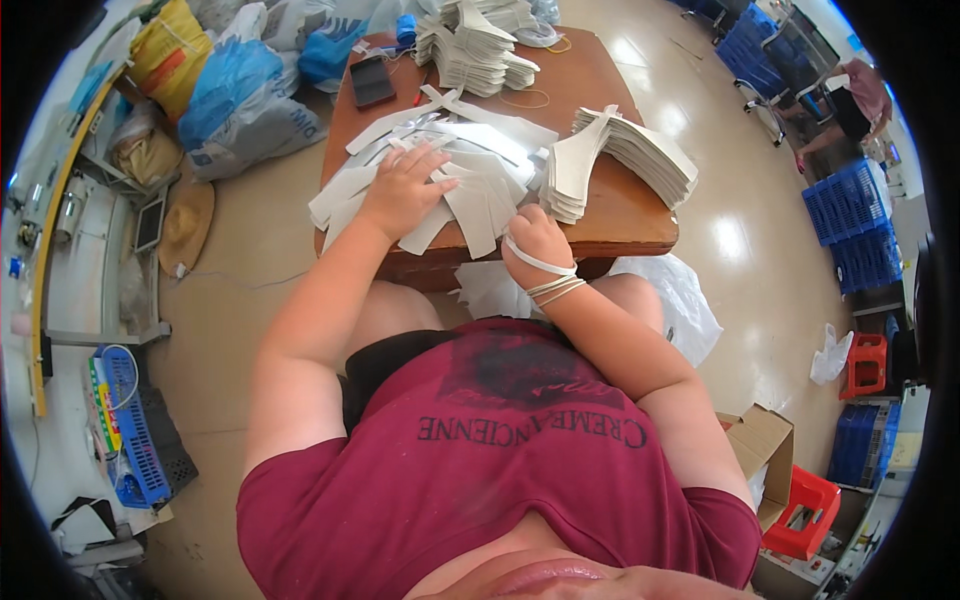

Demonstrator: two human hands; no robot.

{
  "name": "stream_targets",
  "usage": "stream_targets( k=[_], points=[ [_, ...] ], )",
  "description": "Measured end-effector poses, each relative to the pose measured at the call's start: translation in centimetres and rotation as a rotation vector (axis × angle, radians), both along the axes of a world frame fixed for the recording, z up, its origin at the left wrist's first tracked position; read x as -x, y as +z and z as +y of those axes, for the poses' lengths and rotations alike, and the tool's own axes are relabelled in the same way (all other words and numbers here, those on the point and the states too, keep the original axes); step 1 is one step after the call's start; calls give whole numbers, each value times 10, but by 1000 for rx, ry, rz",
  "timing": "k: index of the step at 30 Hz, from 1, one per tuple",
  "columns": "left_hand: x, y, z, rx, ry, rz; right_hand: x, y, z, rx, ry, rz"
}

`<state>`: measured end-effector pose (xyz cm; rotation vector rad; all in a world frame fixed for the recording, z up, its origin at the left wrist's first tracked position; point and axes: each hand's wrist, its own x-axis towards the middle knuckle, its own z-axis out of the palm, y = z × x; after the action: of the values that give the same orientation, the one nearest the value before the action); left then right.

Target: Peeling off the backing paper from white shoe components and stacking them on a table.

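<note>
My left hand (408, 188) lies with its fingers apart on a loose, fanned-out heap of flat white cut pieces (470, 195). They are curved and pointed; their material I cannot tell. At the table's near edge, just right of the heap, my right hand (537, 243) is closed, its fingertips bent inward. Whatever it may hold is hidden. A white band (540, 262) loops around that hand, and several beige bands (556, 289) circle the wrist. Close beyond the right hand stands a neat stack of similar off-white pieces (640, 155).
The brown table (605, 75) also carries more stacked pieces (465, 50), a black phone-like device (372, 82) and a loose rubber band (525, 98). Full plastic bags (245, 110) stand on the floor at left. Under the table's right side sits a white bag (675, 305). Another person works far right.
</note>
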<state>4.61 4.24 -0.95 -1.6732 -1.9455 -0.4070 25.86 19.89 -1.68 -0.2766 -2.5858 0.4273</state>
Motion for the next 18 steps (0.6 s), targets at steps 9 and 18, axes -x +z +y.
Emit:
stream_targets(
  k=[9, 18],
  points=[
    [-3, -17, 28, -116, 74, -212, -28, 11, -3, -71, 224, 219],
    [-1, -1, 7, -19, -81, -287, -21, -12, 4, -35, 454, 66]
  ],
)
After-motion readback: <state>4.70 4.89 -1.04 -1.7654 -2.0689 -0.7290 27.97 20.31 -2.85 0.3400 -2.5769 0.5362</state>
